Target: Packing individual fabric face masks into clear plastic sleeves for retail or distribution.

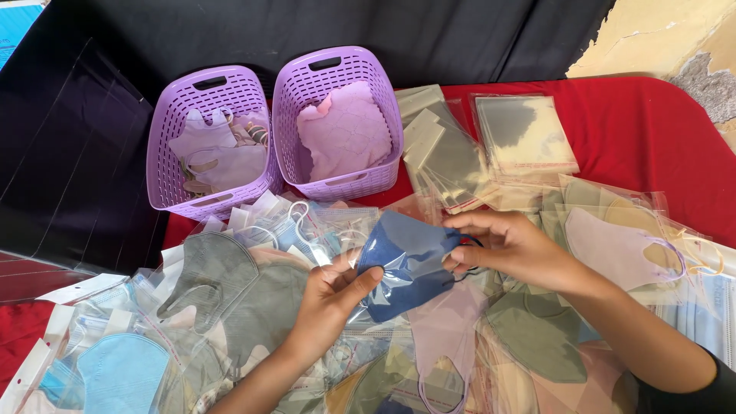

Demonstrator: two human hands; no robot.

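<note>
So I had my left hand (330, 295) pinching the clear sleeve (383, 287) and my right hand (506, 245) gripping the dark blue mask (406, 253) by its ear loop end, mask between both sets of fingers, half in the sleeve, bagged masks (222, 299) piled underneath.

Both hands bare, no rings/watch visible. Right arm (652, 337) w/ dark sleeve at elbow. Left forearm (261, 383) uncovered.
</note>
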